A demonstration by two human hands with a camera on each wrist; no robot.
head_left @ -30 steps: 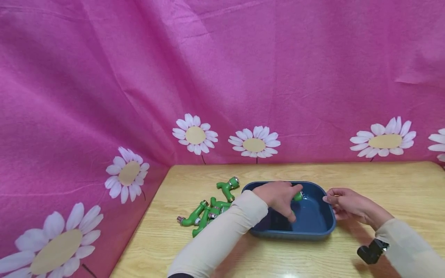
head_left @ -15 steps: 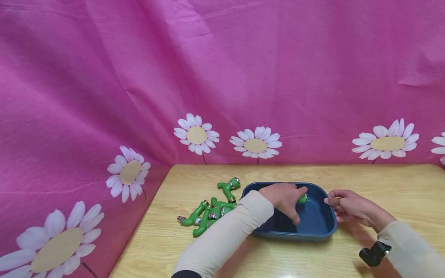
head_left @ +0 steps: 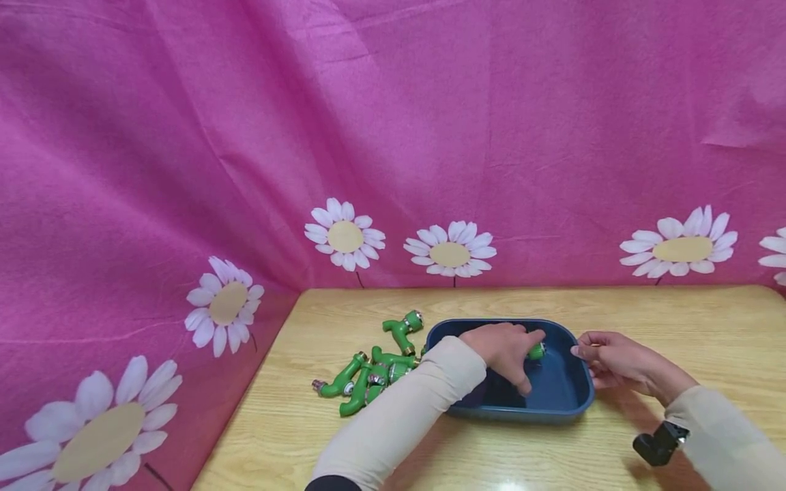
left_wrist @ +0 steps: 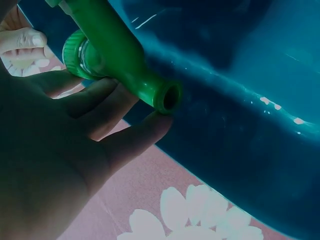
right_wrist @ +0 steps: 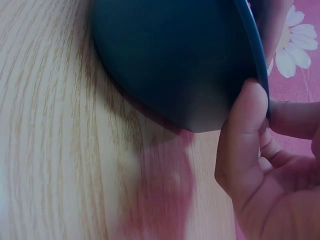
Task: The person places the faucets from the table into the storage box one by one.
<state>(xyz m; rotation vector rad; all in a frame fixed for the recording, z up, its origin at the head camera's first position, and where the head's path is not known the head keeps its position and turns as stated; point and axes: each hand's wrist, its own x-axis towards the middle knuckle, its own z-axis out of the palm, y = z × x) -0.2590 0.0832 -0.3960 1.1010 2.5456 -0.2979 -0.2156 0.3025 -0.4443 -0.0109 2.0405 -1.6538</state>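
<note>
A person's left hand [head_left: 500,348], fingers loosely extended and thumb spread away, touches a green, branching tap with a shiny collar [head_left: 537,351] inside a smooth, dark-blue, rounded-rectangular basin [head_left: 552,412] near the far edge of a pale, wood-grained tabletop [head_left: 688,317]. The right hand [head_left: 620,361] pinches the basin's right rim between thumb and fingers. A cluster of similar green taps [head_left: 379,372] lies between the basin and the tabletop's left edge, before a pink cloth printed with white daisies [head_left: 552,136].

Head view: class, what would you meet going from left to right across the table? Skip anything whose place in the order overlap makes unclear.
Green taps → blue tray → right hand → right sleeve.
</note>
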